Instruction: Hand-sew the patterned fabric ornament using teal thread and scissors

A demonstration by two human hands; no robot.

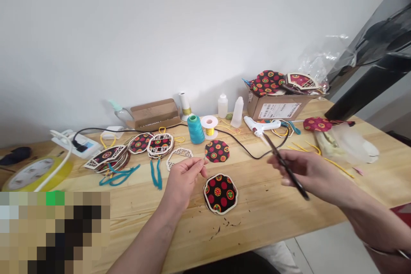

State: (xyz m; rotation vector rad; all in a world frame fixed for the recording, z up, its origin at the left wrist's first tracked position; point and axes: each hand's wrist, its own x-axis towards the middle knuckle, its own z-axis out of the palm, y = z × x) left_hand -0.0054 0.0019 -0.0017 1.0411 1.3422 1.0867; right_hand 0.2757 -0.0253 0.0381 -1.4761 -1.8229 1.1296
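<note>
My left hand [188, 175] has thumb and fingertips pinched together; what they hold, if anything, is too small to make out. Just right of it lies a wood-framed fabric piece [220, 194], black with red and orange flower circles. Behind that is a round patterned fabric piece [217, 151] without a frame. A pale openwork wooden frame [180, 156] lies partly hidden behind my left hand. Raised over the table on the right, my right hand [298, 171] grips a long slim black tool [289, 172], tilted with its lower end towards me.
Behind stand a teal thread cone [195, 129], a yellow thread spool [209, 128] and a white glue gun [261, 126] with a black cord. Finished ornaments [160, 144] lie left, near tape [38, 173] and a power strip [77, 143]. A filled cardboard box [279, 107] stands back right.
</note>
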